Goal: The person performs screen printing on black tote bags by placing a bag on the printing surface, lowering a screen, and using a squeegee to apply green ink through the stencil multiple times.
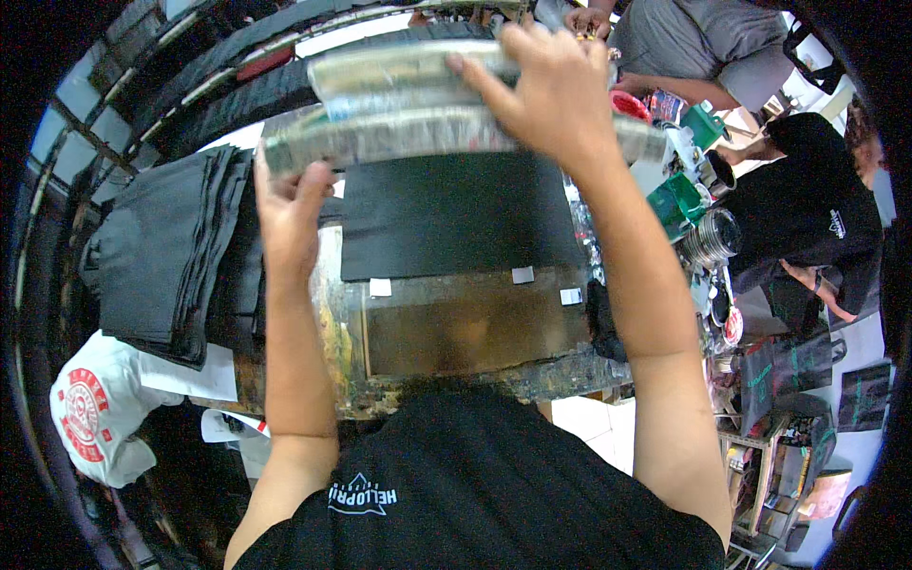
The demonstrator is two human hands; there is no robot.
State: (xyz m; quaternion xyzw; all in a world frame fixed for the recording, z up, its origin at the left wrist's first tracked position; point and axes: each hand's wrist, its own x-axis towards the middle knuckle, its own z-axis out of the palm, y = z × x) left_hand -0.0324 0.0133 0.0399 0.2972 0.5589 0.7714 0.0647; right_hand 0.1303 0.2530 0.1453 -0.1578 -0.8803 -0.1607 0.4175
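Note:
A screen-printing frame [399, 139], ink-stained and blurred by motion, is tilted up above the far part of the work board. My left hand [293, 214] is closed round its left end, thumb on the near side. My right hand [560, 95] is over the frame with its thumb and fingers on a pale, stained bar [385, 74], possibly a squeegee; its far fingers are partly hidden. Beneath the frame a flat black fabric piece [461, 214] lies on the brown board [475, 328]. Small white tabs [380, 287] sit along the fabric's near edge.
A thick stack of black fabric pieces [166, 256] stands at left, above a white shirt [100, 408] with red print. Tins [712, 237] and green containers [676, 204] crowd the right edge. Two people work nearby, one in grey [703, 47], one in black [798, 209].

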